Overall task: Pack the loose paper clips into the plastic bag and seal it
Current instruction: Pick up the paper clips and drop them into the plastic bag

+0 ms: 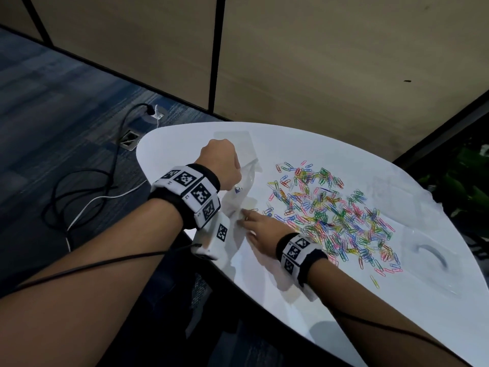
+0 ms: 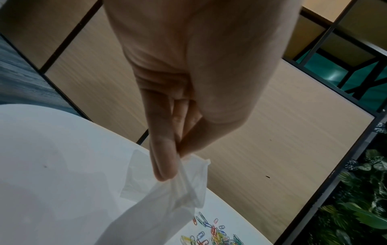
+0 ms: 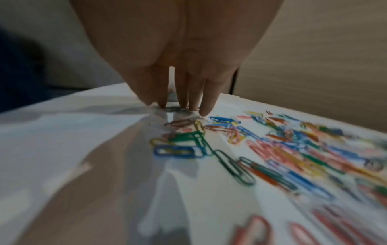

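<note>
A clear plastic bag (image 1: 244, 190) stands lifted off the white table (image 1: 264, 287) at its left side. My left hand (image 1: 237, 178) pinches the bag's top edge between thumb and fingers; in the left wrist view the left hand (image 2: 180, 154) holds the crumpled rim of the bag (image 2: 167, 199). Several coloured paper clips (image 1: 330, 210) lie spread to the right. My right hand (image 1: 244, 218) reaches to the bag's lower edge. Its straight fingertips (image 3: 182, 104) touch the table among the nearest paper clips (image 3: 188, 140), beside the bag's plastic (image 3: 87, 132). A few clips show inside the bag.
A flat clear sheet (image 1: 234, 140) lies at the table's far edge. Clear plastic with a dark curved mark (image 1: 431, 254) lies at the right. Cables (image 1: 105, 181) trail on the carpet left of the table. Beige partitions stand behind, plants (image 1: 471, 181) at the right.
</note>
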The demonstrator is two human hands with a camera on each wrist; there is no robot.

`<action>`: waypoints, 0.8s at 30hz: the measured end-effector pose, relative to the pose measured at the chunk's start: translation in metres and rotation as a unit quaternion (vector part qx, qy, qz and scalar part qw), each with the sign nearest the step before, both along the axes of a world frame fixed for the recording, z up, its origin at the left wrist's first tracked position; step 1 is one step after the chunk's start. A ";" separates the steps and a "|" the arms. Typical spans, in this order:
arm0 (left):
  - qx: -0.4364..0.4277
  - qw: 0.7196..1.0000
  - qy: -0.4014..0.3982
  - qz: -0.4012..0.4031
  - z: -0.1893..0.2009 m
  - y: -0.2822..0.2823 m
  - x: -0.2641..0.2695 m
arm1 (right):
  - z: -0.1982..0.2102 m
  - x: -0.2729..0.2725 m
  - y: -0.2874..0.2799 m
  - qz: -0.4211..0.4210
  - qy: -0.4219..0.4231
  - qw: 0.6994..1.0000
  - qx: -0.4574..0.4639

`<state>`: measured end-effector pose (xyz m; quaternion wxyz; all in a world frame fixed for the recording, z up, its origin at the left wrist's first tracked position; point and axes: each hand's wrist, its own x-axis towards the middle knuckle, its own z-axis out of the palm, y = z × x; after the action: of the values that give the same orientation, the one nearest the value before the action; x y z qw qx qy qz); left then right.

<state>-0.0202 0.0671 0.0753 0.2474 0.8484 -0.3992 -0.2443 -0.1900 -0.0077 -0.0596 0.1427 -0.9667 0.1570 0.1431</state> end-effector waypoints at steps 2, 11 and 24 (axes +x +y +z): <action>0.006 1.000 -0.005 -0.002 0.000 -0.001 -0.001 | -0.010 -0.016 0.000 0.068 0.008 0.994 -0.084; 0.017 0.999 -0.018 -0.034 0.001 -0.006 -0.014 | -0.029 -0.026 -0.021 -0.044 -0.009 0.994 -0.099; 0.033 0.998 -0.007 -0.048 -0.001 -0.010 -0.018 | 0.039 -0.039 -0.058 -0.532 -0.248 0.743 0.323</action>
<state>-0.0378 0.0571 0.0744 0.2050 0.8376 -0.4326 -0.2630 -0.2286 -0.0653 -0.0205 0.5330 -0.6240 0.5491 -0.1582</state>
